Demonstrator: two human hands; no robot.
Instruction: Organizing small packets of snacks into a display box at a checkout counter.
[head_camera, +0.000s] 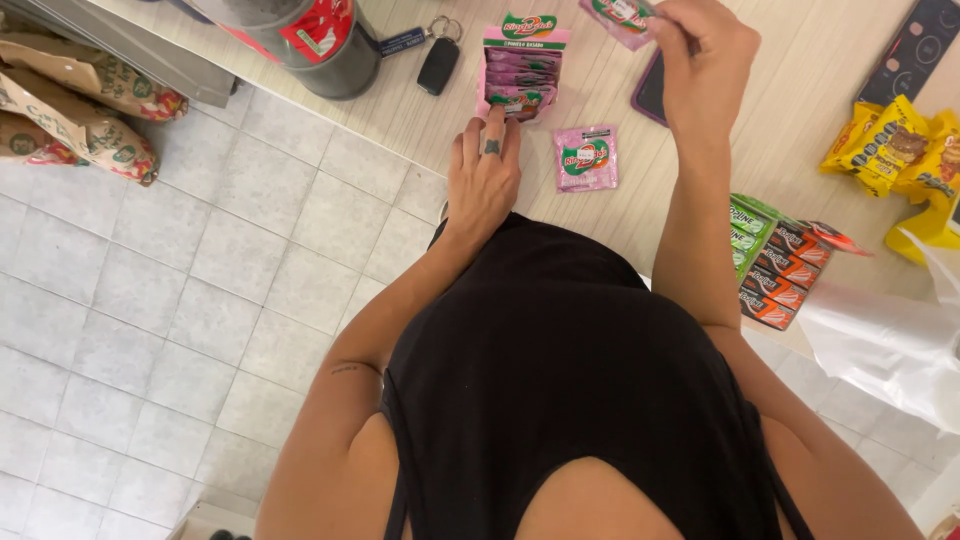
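Observation:
My left hand (484, 172) rests on the light wooden counter (790, 110), its fingertips touching the lower end of a pink strip of sachets (520, 65) lying flat. My right hand (700, 62) is raised above the counter and pinches one pink sachet (622, 17) near the top edge of the view. Another loose pink sachet (586, 157) lies on the counter between my two arms, just right of my left hand.
A dark jar with a red label (315, 38) and a car key with keyring (437, 58) sit at the back left. A phone (652, 90) lies under my right hand. Green and orange packets (778, 265), yellow snack bags (890, 145) and a white plastic bag (890, 345) crowd the right. Paper bags (75, 105) lie on the tiled floor.

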